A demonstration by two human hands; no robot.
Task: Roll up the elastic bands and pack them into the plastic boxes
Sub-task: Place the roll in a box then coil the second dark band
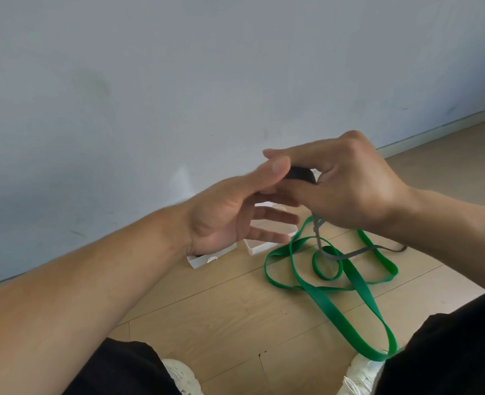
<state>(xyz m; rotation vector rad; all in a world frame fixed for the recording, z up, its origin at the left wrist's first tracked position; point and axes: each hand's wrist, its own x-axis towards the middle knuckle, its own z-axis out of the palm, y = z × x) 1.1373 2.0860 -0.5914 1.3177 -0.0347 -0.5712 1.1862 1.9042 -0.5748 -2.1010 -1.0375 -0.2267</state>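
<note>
No text, label, brand, number or sign can be read anywhere in the head view. A small whitish patch is seen on the front wall of the left plastic box (207,260), but it is too blurred to be told as writing. Nothing is printed on the green band (329,302) or the dark roll (301,175).

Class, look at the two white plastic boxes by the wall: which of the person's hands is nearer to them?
Left. The left hand hovers directly over the white plastic boxes; the right hand is higher and off to their right, holding the dark rolled band.
</note>
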